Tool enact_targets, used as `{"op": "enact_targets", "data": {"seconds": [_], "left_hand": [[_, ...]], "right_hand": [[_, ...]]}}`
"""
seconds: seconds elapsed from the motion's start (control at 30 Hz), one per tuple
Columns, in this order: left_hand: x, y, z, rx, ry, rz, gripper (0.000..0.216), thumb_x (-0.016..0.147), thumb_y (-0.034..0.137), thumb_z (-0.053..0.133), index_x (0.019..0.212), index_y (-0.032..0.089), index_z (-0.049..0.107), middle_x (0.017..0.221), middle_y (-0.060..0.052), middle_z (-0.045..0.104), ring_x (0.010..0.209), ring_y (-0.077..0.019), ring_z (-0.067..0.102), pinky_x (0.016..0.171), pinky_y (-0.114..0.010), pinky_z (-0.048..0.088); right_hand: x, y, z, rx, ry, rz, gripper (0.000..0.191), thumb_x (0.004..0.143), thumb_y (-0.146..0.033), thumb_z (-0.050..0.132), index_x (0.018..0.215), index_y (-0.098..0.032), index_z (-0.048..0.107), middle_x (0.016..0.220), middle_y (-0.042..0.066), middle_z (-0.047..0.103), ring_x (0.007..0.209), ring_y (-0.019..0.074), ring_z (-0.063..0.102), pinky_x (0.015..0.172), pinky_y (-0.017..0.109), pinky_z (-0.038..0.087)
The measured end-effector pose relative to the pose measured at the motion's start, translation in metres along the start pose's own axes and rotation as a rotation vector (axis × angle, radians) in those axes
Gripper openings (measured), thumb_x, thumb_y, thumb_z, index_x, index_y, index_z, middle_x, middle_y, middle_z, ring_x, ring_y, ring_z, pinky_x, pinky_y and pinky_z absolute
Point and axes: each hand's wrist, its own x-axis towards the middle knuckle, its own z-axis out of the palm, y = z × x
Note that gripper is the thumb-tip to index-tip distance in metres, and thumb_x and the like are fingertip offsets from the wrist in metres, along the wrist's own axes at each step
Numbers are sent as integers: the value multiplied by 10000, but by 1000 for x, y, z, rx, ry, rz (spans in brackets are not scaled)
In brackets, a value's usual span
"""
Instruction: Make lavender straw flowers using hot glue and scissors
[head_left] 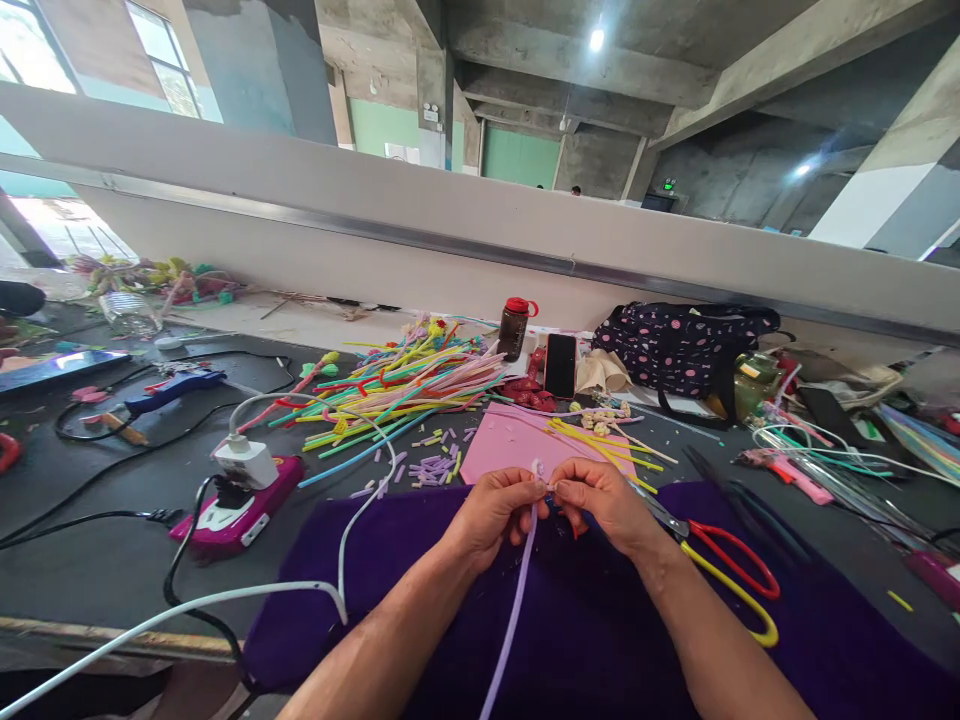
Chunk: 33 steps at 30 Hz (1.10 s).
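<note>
My left hand (495, 510) and my right hand (604, 500) meet over a purple cloth (600, 620) at the table's near edge. Both pinch the top end of a long lilac straw (517, 590) that hangs down toward me between my forearms. The fingers of both hands are closed on the straw's tip, where a small white piece shows. A pink sheet (517, 450) lies just beyond my hands. Red-and-yellow-handled scissors (724, 570) lie on the cloth right of my right wrist.
A heap of coloured straws (397, 390) and cut lilac pieces (431, 465) lie behind the pink sheet. A pink device with a white plug (240, 500) and cables sit left. A bottle (514, 328), a phone (560, 365), and a spotted bag (682, 345) stand at the back. A blue glue gun (174, 385) lies far left.
</note>
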Motion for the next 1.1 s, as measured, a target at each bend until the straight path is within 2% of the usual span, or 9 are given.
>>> {"op": "enact_targets", "data": {"seconds": [0.23, 0.5, 0.67, 0.87, 0.97, 1.03, 1.1], "left_hand": [[0, -4, 0, 19, -24, -24, 190, 689, 274, 646, 612, 121, 565, 511, 1, 585, 313, -22, 402, 294, -136, 269], [-1, -1, 2, -1, -19, 20, 195, 695, 274, 642, 611, 120, 557, 530, -6, 587, 323, -26, 409, 295, -133, 272], [-1, -1, 3, 15, -23, -7, 190, 686, 271, 648, 611, 122, 557, 512, -1, 587, 316, -27, 404, 296, -133, 275], [-1, -2, 4, -3, -18, -21, 179, 678, 262, 649, 615, 122, 556, 511, 0, 586, 310, -26, 397, 290, -136, 268], [0, -1, 2, -47, -17, -9, 166, 685, 251, 634, 616, 122, 557, 512, 7, 578, 313, -25, 397, 287, -135, 261], [0, -1, 1, -75, -21, -16, 163, 685, 245, 629, 607, 124, 554, 502, 14, 570, 308, -27, 398, 283, -137, 261], [0, -1, -1, -91, -29, -25, 163, 686, 240, 624, 597, 122, 555, 487, 17, 562, 301, -28, 397, 280, -141, 261]], "right_hand": [[3, 1, -3, 133, -91, 23, 232, 744, -364, 625, 736, -139, 570, 545, -29, 546, 368, 46, 410, 372, 171, 289], [2, 3, 0, 157, -16, 46, 236, 726, -360, 642, 699, -145, 549, 451, -55, 491, 333, 45, 366, 337, 160, 236], [2, -1, 0, 174, -63, -7, 273, 700, -387, 658, 708, -137, 548, 547, -38, 509, 381, 31, 330, 353, 161, 216], [5, 2, -1, 152, -87, 8, 306, 691, -432, 649, 689, -144, 546, 525, -46, 487, 371, 35, 317, 350, 167, 206], [4, -1, 0, 42, 39, -65, 221, 742, -369, 619, 724, -150, 590, 543, -38, 520, 392, 55, 403, 373, 172, 280], [1, -5, 0, -92, 154, -163, 165, 755, -327, 616, 771, -163, 626, 582, -27, 558, 449, 81, 482, 429, 191, 362], [-1, -8, 0, -205, 199, -264, 138, 749, -305, 628, 803, -179, 643, 660, -8, 602, 518, 105, 533, 497, 217, 420]]}}
